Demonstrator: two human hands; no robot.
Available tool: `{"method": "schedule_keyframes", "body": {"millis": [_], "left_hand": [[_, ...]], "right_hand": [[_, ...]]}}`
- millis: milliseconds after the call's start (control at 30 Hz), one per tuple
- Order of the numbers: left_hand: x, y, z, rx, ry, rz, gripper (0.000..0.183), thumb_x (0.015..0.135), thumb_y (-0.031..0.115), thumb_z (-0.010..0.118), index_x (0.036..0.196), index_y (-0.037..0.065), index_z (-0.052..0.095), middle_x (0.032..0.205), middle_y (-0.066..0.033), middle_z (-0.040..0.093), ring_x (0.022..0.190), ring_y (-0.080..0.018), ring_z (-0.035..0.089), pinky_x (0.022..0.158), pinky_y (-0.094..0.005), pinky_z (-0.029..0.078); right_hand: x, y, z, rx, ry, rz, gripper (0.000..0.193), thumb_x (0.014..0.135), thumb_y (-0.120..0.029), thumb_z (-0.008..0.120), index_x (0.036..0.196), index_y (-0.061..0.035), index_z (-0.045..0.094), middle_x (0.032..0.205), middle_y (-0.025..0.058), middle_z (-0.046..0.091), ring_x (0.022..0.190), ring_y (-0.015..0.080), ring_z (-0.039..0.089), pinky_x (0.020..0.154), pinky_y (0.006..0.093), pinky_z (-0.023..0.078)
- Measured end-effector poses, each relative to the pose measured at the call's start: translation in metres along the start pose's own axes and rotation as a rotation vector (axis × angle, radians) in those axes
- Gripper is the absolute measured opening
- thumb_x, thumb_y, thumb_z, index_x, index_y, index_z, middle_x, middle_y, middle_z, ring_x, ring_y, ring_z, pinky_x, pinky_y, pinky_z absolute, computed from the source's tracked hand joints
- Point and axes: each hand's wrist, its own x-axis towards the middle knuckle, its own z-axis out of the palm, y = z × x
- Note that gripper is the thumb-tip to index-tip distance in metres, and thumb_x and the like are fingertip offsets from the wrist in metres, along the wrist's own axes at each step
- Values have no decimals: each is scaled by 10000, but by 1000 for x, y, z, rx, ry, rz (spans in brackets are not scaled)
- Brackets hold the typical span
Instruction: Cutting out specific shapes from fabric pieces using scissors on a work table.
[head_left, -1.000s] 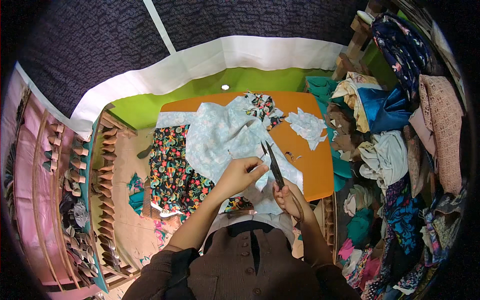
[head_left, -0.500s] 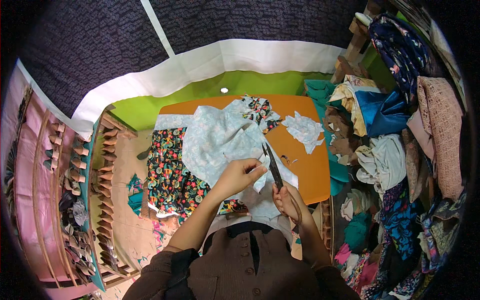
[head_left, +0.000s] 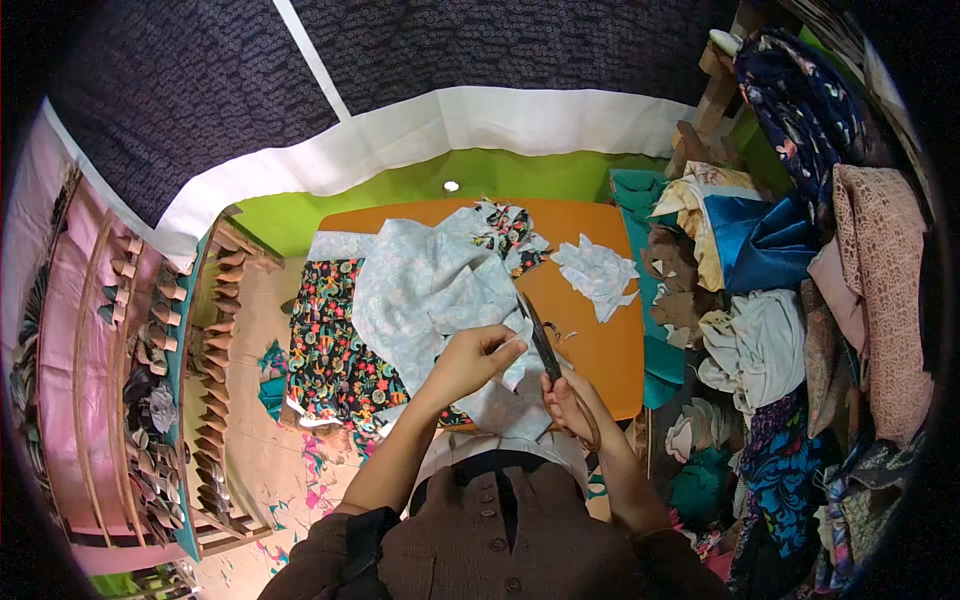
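Note:
My left hand (head_left: 472, 366) is closed, thumb against fingers, on the edge of a large cloth (head_left: 420, 285). The cloth lies with its pale underside up, and a small flap hangs beside my fingertips. My right hand (head_left: 572, 403) is wrapped round the handles of dark scissors (head_left: 541, 340). Their long blades point away from me, just right of my left fingertips and against or very near the cloth's edge. To the left, a black floral cloth (head_left: 325, 325) with red and green print hangs over the table's side.
An orange table (head_left: 605, 372) carries the cloth, a heap of pale cut pieces (head_left: 597, 275) and a bunched floral scrap (head_left: 505, 228). Piled fabrics (head_left: 765, 340) crowd the right side. Wooden racks with shoe lasts (head_left: 212, 400) stand left. Scraps (head_left: 320, 460) litter the floor.
The whole view has shifted slightly. Both hands keep nearly the same places by the cloth's edge, and the scissors have tilted a little to the left.

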Motion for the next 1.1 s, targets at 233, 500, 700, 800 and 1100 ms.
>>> {"method": "schedule_keyframes", "body": {"millis": [233,500,700,800,1100], "left_hand": [[1,2,17,-39,6,-86,270,799,264,565,741,0,578,507,17,437,479,-51,370,443,-228,305],[6,16,33,-91,5,-157,282,806,263,558,697,4,569,509,29,441,469,-47,391,437,-220,307],[10,25,46,-150,57,-168,259,800,236,565,668,13,555,523,45,437,484,-32,386,436,-214,306],[13,28,53,-148,16,-167,265,798,232,567,652,12,547,525,52,424,494,-28,372,444,-205,299],[31,20,81,-485,309,-144,200,869,234,461,740,81,476,585,72,349,522,-23,295,441,-201,245]], "right_hand": [[0,-20,-27,-91,-165,-17,671,682,-713,356,876,-73,424,680,-32,352,537,24,310,442,149,249],[4,-18,-54,-155,-182,-21,653,684,-715,367,834,-81,417,631,-45,347,505,24,328,427,151,275],[-4,-18,-73,-1,-167,134,627,667,-691,444,837,-89,404,617,-58,329,479,3,298,400,129,239],[-7,-23,-94,70,-182,153,595,690,-654,464,855,-86,400,634,-61,320,483,0,288,405,126,230],[5,-9,-99,191,-74,163,265,848,-337,480,897,-86,411,727,-12,383,547,45,364,468,158,308]]}}
